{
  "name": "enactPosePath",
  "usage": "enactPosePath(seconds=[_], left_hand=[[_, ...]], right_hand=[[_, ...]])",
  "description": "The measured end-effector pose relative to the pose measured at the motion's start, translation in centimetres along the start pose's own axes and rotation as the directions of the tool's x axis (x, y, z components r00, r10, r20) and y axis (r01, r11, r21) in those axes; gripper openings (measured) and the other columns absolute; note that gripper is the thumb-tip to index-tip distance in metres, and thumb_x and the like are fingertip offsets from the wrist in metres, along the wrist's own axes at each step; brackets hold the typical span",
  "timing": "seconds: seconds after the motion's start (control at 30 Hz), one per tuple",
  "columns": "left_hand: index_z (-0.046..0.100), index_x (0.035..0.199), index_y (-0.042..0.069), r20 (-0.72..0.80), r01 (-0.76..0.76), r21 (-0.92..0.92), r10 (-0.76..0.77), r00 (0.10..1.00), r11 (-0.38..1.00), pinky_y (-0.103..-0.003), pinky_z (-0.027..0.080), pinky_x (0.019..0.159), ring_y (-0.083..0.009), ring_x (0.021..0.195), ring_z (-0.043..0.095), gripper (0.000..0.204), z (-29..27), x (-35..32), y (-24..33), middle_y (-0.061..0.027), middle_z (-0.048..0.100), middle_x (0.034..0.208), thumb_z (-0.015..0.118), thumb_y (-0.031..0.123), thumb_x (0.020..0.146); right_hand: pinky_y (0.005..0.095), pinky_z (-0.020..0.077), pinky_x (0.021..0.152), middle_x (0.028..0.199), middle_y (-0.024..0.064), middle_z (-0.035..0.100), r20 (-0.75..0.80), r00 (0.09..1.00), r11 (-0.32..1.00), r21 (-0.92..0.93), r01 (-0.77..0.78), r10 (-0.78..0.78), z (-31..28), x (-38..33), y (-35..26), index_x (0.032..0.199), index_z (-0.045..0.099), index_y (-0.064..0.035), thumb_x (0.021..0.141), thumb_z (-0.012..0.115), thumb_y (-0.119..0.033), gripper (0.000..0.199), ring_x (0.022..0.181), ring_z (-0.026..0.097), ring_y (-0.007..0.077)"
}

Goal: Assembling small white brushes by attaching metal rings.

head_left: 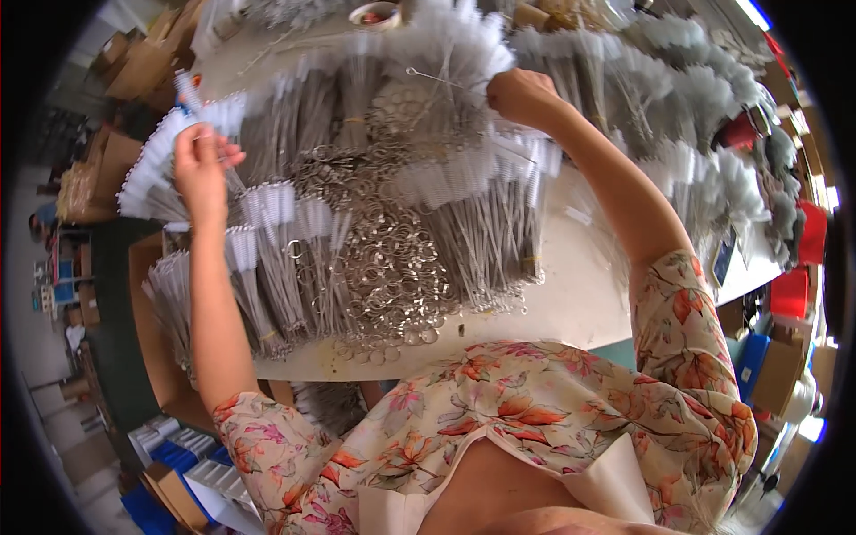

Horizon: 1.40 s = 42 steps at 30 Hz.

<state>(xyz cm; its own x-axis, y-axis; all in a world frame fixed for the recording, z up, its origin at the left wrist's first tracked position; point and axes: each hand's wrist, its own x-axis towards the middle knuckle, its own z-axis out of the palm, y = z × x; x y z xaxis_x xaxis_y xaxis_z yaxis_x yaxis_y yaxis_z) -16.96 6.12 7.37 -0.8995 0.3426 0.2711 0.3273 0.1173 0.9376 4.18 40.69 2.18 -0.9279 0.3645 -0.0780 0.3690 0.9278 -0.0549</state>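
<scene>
My right hand [524, 96] is closed at the far middle of the table, over white bristle heads. A thin wire stem with a looped end [412, 71] reaches leftward from its fingers, like the stem of a wire brush; the rest of it is hidden. At the far left my left hand [203, 165] is raised, its fingers curled together beside a fan of white-bristled wire brushes [147, 183]. What it holds, if anything, I cannot make out. Just beyond its fingertips shows a white and blue object [187, 92]. Between my arms lies a heap of metal rings [392, 267].
Bundles of wire brushes [486, 223] stand in rows across the white table [580, 294], with more bundles [678, 89] at the far right. A small bowl [374, 15] sits at the back. Cardboard boxes [152, 67] stand off the left side; red bins [790, 292] are at the right.
</scene>
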Motion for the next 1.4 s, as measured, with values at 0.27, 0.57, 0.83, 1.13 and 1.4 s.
enactPosePath(seconds=[0.27,0.57,0.83,1.13,1.4], left_hand=[[0.059,0.095,0.003,0.136,0.208,0.272,-0.252,0.958,0.939,-0.027,0.048,0.054,-0.0144,0.062,0.058,0.026,1.4,3.2,-2.1,-0.0071,0.058,0.075,0.057,0.027,0.086],[0.066,0.077,0.005,0.346,-0.224,0.806,-0.130,0.929,0.548,-0.034,0.048,0.070,-0.0263,0.079,0.064,0.024,0.6,8.5,-11.1,-0.0134,0.066,0.079,0.066,0.028,0.069],[0.063,0.076,0.004,0.335,-0.160,0.786,-0.194,0.922,0.597,-0.032,0.046,0.066,-0.0236,0.069,0.061,0.016,1.0,7.6,-9.1,-0.0106,0.063,0.070,0.060,0.020,0.073],[0.062,0.081,0.004,0.137,-0.146,0.730,0.065,0.988,0.668,-0.031,0.045,0.068,-0.0220,0.070,0.061,0.019,4.5,7.8,-5.8,-0.0079,0.065,0.074,0.059,0.023,0.079],[0.062,0.085,0.004,0.070,0.018,0.486,-0.059,0.996,0.874,-0.024,0.041,0.057,-0.0090,0.059,0.052,0.016,2.7,8.9,-7.9,-0.0011,0.064,0.076,0.059,0.020,0.083]], right_hand=[[0.0380,0.0514,0.063,0.077,0.0101,0.066,-0.402,0.911,0.995,0.052,-0.083,0.096,-6.2,-1.3,-2.3,0.092,0.064,-0.0139,0.086,0.051,-0.022,0.017,0.068,0.065,0.0232],[0.0407,0.0488,0.068,0.084,0.0164,0.063,-0.751,0.648,0.894,0.198,0.401,-0.125,-12.4,3.5,-4.5,0.091,0.061,-0.0042,0.083,0.051,-0.014,0.016,0.078,0.060,0.0351],[0.0324,0.0545,0.063,0.093,0.0197,0.062,-0.478,0.873,0.114,0.877,0.467,0.096,-12.7,5.1,1.9,0.102,0.039,-0.0032,0.088,0.051,-0.004,0.019,0.081,0.065,0.0257],[0.0306,0.0537,0.058,0.079,0.0134,0.064,-0.265,0.927,0.006,0.962,0.274,0.265,-4.1,6.3,0.4,0.088,0.048,0.0014,0.077,0.067,-0.007,0.023,0.073,0.065,0.0214],[0.0331,0.0471,0.067,0.079,0.0094,0.064,-0.278,0.957,0.782,0.577,0.236,-0.083,-6.7,0.9,1.5,0.076,0.066,-0.0028,0.076,0.065,-0.021,0.018,0.078,0.061,0.0160]])
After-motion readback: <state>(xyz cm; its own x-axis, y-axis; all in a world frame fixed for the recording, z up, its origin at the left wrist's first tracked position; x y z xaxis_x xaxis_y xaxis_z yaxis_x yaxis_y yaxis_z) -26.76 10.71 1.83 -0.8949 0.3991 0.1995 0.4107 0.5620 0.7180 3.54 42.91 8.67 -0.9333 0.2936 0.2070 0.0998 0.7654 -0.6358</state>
